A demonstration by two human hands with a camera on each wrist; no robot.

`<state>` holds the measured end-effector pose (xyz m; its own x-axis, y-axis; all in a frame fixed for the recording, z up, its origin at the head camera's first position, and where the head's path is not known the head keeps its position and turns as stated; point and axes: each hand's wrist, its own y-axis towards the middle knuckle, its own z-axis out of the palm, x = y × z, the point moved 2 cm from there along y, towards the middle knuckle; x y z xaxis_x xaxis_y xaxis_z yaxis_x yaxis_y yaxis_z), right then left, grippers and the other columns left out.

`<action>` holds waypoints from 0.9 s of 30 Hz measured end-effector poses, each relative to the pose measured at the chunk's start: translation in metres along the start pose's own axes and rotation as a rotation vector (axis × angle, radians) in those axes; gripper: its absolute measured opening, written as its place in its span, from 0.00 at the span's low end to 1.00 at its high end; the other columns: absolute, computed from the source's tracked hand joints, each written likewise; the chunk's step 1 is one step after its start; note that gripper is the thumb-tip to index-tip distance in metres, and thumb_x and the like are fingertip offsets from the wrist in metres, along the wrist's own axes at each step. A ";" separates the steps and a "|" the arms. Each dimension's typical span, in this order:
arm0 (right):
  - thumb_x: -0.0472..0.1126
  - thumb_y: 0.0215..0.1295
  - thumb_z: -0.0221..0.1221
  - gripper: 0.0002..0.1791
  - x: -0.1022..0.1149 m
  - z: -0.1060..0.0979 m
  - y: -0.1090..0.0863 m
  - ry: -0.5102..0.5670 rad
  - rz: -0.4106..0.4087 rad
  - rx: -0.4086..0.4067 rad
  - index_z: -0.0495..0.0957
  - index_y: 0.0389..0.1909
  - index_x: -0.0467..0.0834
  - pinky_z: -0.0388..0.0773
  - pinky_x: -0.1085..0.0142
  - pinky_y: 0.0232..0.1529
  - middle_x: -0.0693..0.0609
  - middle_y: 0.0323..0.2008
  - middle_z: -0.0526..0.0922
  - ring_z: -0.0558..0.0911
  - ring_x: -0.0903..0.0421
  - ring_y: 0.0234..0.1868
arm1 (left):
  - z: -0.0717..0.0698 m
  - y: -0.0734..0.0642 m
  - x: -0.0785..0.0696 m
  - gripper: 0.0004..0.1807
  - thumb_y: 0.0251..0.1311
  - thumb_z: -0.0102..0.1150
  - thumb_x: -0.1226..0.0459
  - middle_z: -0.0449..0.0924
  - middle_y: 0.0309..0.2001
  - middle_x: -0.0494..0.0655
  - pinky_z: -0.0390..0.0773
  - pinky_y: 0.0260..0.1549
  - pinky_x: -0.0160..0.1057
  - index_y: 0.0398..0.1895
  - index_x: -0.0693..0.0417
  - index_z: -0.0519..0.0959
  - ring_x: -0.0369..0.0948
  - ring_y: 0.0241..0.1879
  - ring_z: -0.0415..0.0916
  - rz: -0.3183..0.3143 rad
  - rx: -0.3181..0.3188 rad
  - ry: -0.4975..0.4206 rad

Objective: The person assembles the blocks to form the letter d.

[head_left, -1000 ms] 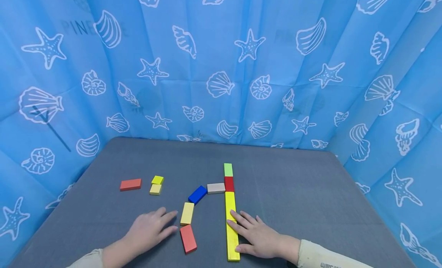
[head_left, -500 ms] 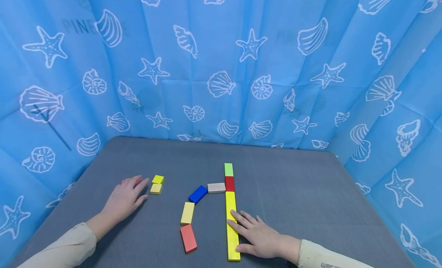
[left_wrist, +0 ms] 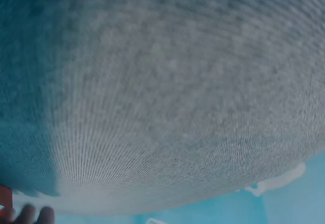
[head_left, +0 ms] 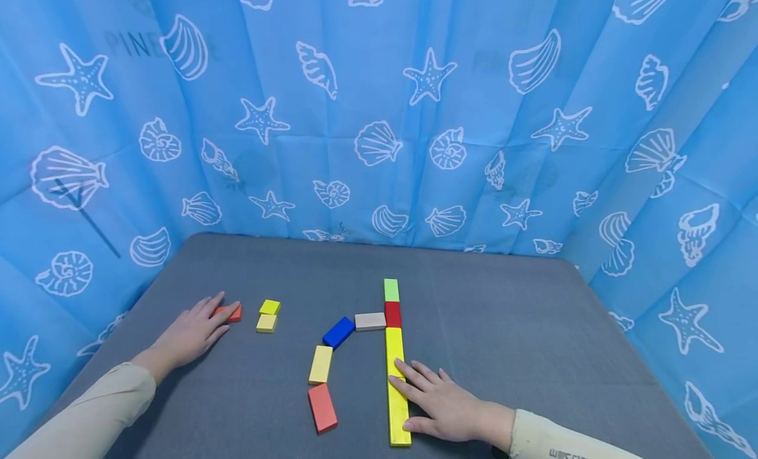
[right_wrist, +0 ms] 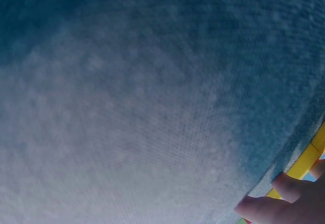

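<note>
My left hand (head_left: 188, 331) is at the left of the table, its fingers reaching over a red-orange block (head_left: 233, 314). Part of that block is hidden under the fingers; its edge (left_wrist: 5, 197) peeks into the left wrist view beside the fingertips (left_wrist: 45, 215). My right hand (head_left: 448, 406) lies with spread fingers against two yellow blocks (head_left: 399, 413) set end to end. A dark red block (head_left: 393, 314) and a light green block (head_left: 391, 290) continue that straight line. From the dark red one, a pale block (head_left: 370, 321), blue block (head_left: 339, 333), cream block (head_left: 321, 365) and coral block (head_left: 322, 408) curve leftward and down.
Two small blocks, one bright yellow (head_left: 270, 307) and one pale yellow (head_left: 266, 323), lie right of the left hand. Grey cloth covers the table (head_left: 503, 327). Behind it hangs a blue curtain (head_left: 379, 104) with white shell prints.
My left hand has moved from beside the cream block to the red-orange block at far left, then shifted slightly left, uncovering more of it. The right hand has stayed in place.
</note>
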<state>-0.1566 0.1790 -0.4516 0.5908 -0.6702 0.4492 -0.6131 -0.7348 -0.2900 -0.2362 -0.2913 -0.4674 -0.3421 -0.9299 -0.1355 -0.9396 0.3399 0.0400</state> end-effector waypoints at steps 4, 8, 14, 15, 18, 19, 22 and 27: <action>0.66 0.70 0.44 0.40 0.000 0.000 0.000 0.003 0.000 0.001 0.53 0.76 0.51 0.59 0.30 0.57 0.50 0.77 0.46 0.52 0.38 0.73 | -0.001 0.001 0.003 0.30 0.65 0.59 0.62 0.64 0.65 0.69 0.64 0.53 0.69 0.69 0.56 0.66 0.67 0.61 0.62 -0.005 0.031 0.002; 0.65 0.70 0.44 0.39 0.000 0.000 0.000 0.004 -0.001 0.001 0.52 0.76 0.51 0.60 0.30 0.57 0.50 0.77 0.46 0.53 0.38 0.73 | -0.002 0.001 0.004 0.29 0.63 0.59 0.67 0.70 0.60 0.68 0.65 0.51 0.70 0.68 0.58 0.68 0.66 0.58 0.66 0.002 0.035 0.010; 0.66 0.70 0.44 0.39 0.000 0.000 0.001 0.003 0.003 0.003 0.52 0.76 0.51 0.60 0.30 0.57 0.51 0.77 0.46 0.53 0.39 0.73 | -0.004 -0.003 0.001 0.28 0.60 0.59 0.73 0.75 0.56 0.64 0.68 0.50 0.67 0.65 0.58 0.71 0.63 0.54 0.71 0.007 -0.006 0.028; 0.66 0.70 0.44 0.39 0.001 0.000 0.001 0.004 0.003 0.003 0.53 0.76 0.51 0.59 0.30 0.57 0.50 0.77 0.46 0.53 0.38 0.73 | -0.004 -0.005 0.001 0.28 0.60 0.60 0.73 0.76 0.55 0.64 0.69 0.49 0.66 0.65 0.58 0.72 0.63 0.54 0.72 0.005 -0.014 0.028; 0.66 0.70 0.44 0.39 0.001 0.000 0.001 0.004 0.005 0.003 0.53 0.76 0.51 0.59 0.30 0.57 0.50 0.77 0.46 0.53 0.38 0.73 | -0.005 -0.010 -0.001 0.28 0.58 0.60 0.74 0.76 0.53 0.65 0.72 0.46 0.65 0.65 0.58 0.72 0.63 0.51 0.74 -0.007 -0.015 0.017; 0.66 0.70 0.44 0.39 0.001 0.000 0.001 0.003 0.006 0.003 0.53 0.76 0.51 0.59 0.30 0.57 0.50 0.77 0.46 0.53 0.38 0.73 | -0.005 -0.013 -0.001 0.28 0.58 0.60 0.74 0.76 0.53 0.65 0.73 0.45 0.64 0.65 0.58 0.72 0.63 0.50 0.74 -0.013 -0.013 0.011; 0.66 0.70 0.44 0.40 0.001 0.000 0.001 0.001 0.012 0.003 0.52 0.76 0.52 0.59 0.30 0.57 0.51 0.77 0.46 0.53 0.39 0.73 | -0.005 -0.021 -0.004 0.27 0.59 0.60 0.73 0.76 0.53 0.66 0.75 0.42 0.63 0.64 0.58 0.72 0.63 0.48 0.76 -0.028 -0.004 -0.012; 0.67 0.70 0.44 0.40 0.001 0.000 0.001 0.001 0.020 0.001 0.53 0.76 0.52 0.59 0.30 0.57 0.51 0.77 0.47 0.53 0.39 0.73 | -0.006 -0.039 -0.011 0.26 0.58 0.64 0.70 0.79 0.50 0.62 0.78 0.39 0.61 0.62 0.59 0.74 0.60 0.45 0.78 -0.021 -0.047 -0.028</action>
<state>-0.1563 0.1776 -0.4516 0.5781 -0.6847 0.4440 -0.6243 -0.7214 -0.2996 -0.1959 -0.2952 -0.4613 -0.3230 -0.9321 -0.1639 -0.9460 0.3132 0.0831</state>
